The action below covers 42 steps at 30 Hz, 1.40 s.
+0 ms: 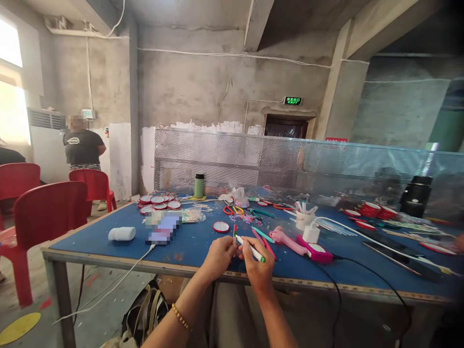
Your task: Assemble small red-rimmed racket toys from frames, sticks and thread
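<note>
Close to the table's front edge, my left hand pinches a thin small stick upright, its upper end red and green. My right hand grips a white marker pen with a green end, tilted so that its tip points at the stick. Whether tip and stick touch, I cannot tell. Just beyond my hands lies a round red-rimmed disc. To the right of my right hand are a pink-handled tool and pink and teal pens.
A white cup of markers stands beside a white charger and a magenta box with cables. Leftward lie a white bottle, a phone and stacked red-rimmed discs. A green tumbler stands farther back, before a perforated metal screen.
</note>
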Tool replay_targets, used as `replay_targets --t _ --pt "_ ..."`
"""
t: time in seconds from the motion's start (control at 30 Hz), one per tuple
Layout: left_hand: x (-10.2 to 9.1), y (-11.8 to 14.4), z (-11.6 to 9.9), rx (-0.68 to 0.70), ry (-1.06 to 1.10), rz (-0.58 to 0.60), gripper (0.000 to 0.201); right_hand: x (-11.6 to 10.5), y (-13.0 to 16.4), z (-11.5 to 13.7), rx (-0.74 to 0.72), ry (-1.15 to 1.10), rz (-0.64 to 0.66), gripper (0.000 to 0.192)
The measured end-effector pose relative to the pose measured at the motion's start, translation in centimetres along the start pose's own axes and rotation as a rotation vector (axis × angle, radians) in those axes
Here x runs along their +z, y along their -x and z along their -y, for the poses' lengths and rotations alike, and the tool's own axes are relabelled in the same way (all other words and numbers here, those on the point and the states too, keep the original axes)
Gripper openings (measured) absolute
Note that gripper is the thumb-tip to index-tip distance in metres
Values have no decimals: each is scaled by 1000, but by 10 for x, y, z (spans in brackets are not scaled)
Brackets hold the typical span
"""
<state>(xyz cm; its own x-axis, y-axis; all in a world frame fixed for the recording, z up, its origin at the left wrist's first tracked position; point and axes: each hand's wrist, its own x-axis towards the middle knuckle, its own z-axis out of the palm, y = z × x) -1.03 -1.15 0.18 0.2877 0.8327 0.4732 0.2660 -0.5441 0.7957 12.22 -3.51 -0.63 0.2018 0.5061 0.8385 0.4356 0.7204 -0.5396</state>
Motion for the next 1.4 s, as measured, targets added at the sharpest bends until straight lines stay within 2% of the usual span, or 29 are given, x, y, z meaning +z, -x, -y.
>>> replay_targets --t 0.37,0.6,0.9,1.07,1.4 --pt "-2 -1 -1 -10 20 15 32 0 0 5 -19 -17 -18 21" --pt "-3 -1 -1 -42 150 -7 33 0 1 9 17 -40 -39 23" --pt "-1 -3 2 -36 60 -17 27 0 -2 3 -32 -36 -38 21" --pt "1 -4 -2 -42 14 -26 28 -1 -5 -3 -4 -28 -71 23" --pt "2 -6 -2 -40 68 -13 15 0 -7 -13 -131 23 -135 24"
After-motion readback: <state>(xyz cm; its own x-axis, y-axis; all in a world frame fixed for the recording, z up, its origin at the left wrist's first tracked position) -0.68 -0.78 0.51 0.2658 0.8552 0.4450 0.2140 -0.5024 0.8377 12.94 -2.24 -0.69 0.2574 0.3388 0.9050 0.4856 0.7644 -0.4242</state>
